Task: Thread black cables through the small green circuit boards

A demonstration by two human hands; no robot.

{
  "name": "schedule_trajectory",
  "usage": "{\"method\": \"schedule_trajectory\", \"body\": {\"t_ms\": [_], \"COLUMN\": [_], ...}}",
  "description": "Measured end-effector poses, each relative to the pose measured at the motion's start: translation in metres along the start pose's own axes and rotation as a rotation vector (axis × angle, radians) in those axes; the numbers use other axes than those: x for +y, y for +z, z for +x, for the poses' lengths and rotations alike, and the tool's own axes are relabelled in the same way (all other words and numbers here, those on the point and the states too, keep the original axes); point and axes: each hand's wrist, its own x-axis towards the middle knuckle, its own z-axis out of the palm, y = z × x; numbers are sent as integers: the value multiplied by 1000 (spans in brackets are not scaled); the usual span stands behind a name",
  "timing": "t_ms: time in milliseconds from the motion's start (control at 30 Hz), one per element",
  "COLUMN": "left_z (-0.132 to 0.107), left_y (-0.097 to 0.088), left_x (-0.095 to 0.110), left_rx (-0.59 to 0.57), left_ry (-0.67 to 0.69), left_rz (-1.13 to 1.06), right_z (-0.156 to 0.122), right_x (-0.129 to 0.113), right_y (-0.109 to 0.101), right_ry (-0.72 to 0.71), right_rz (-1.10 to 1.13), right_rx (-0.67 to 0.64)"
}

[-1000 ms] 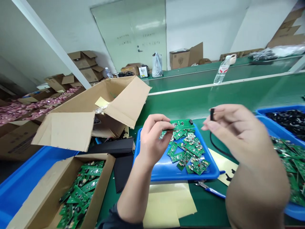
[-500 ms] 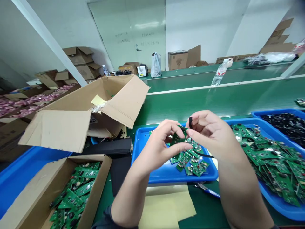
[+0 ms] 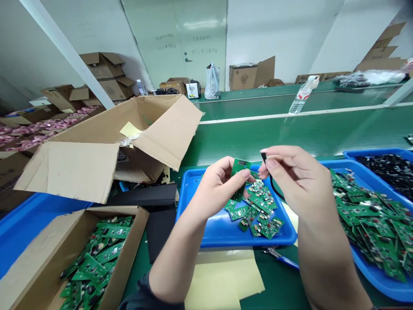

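Observation:
My left hand point(image 3: 215, 186) grips a green circuit board point(image 3: 240, 165) upright between thumb and fingers, a slot showing near its top edge. To its right, my right hand point(image 3: 292, 176) pinches a narrow black strip point(image 3: 263, 157); a thin black length of it curves down behind the thumb. A small gap separates the strip's end from the board. Both hands are above a blue tray point(image 3: 190, 234), where several green boards point(image 3: 258, 215) lie in a loose pile. Fingers cover the lower part of the held board.
A cardboard box of boards point(image 3: 142, 224) stands at left, below a large open carton point(image 3: 80, 165). At right are a blue tray of boards point(image 3: 371, 219) and another of black parts point(image 3: 383, 172). Blue-handled pliers point(image 3: 285, 259) lie by yellow paper point(image 3: 226, 275). A bottle point(image 3: 301, 97) stands behind.
My hands have moved apart, the right one going right with the black strip. The board in my left hand has turned more upright, showing its slot. The view has shifted slightly.

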Motion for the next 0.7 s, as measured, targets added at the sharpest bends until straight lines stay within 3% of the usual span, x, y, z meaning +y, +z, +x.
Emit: {"method": "schedule_trajectory", "body": {"t_ms": [267, 367, 700], "left_z": [-7, -8, -9], "left_y": [0, 1, 3], "left_x": [7, 8, 8], "left_rx": [6, -14, -57], "left_ry": [-39, -76, -100], "left_rz": [132, 121, 95], "right_z": [-8, -6, -4], "right_x": [-5, -8, -7], "right_y": [3, 4, 4], "right_ry": [-157, -230, -357], "right_rz": [-233, -327, -417], "right_rx": [-69, -151, -249]}}
